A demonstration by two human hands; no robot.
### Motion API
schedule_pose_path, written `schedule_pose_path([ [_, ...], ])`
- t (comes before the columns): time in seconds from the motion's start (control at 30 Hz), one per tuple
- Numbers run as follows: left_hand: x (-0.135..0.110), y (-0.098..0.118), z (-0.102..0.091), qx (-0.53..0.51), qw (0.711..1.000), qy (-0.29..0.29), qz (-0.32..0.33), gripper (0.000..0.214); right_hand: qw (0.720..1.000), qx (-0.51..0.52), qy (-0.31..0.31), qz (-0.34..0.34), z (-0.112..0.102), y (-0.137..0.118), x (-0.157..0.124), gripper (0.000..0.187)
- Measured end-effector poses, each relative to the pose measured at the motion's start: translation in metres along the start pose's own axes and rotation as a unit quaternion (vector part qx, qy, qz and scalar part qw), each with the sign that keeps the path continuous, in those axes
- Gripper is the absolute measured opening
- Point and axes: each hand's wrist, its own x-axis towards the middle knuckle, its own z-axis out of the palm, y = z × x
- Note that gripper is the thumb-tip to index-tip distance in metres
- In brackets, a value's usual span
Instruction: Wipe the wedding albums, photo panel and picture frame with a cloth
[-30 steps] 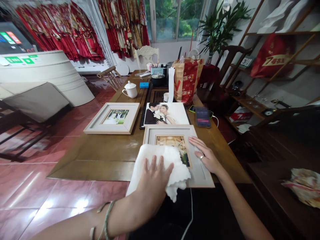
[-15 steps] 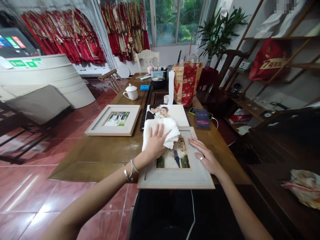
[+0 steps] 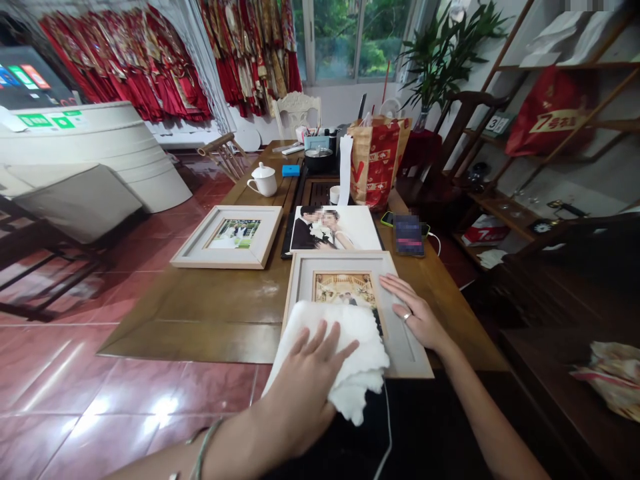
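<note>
My left hand (image 3: 313, 367) lies with spread fingers on top of a white cloth (image 3: 345, 320), pressing it over the lower part of a framed photo. The cloth's ragged edge hangs past the near side of the light wooden picture frame (image 3: 410, 363). Above the cloth, the upper part of the photo (image 3: 345, 285) shows. My right hand (image 3: 415, 313), with a ring on it, rests flat along the frame's right border, fingers stretched out. Just behind the frame lies a large print of a couple (image 3: 350, 230). A second framed photo (image 3: 227, 237) lies to the left.
The wooden table (image 3: 200, 313) also bears a white lidded cup (image 3: 263, 180), a small blue box (image 3: 291, 171), a red and brown paper bag (image 3: 377, 163) and a phone (image 3: 409, 235) with a white cable. A wooden chair (image 3: 45, 260) stands at left, shelves at right.
My left hand has drawn the cloth towards me, from the frame's upper left to its near edge. The photo's upper part is uncovered. My right hand stays on the border.
</note>
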Motion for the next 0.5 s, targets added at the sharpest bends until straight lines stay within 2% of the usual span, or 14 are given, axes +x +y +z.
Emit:
schedule_pose_path([
  [0.23,0.038,-0.044,-0.001,0.016,0.997,0.068,0.032,0.076,1.000,-0.001,0.000,0.002,-0.001,-0.001,0.000,0.048],
  [0.4,0.074,-0.067,-0.011,0.078,0.987,0.133,-0.037,0.086,1.000,-0.002,0.001,0.003,-0.001,0.000,0.000,0.049],
  [0.5,0.096,-0.076,-0.018,0.091,0.979,0.162,-0.079,0.082,1.000,0.002,-0.002,0.003,0.000,0.001,0.000,0.049],
])
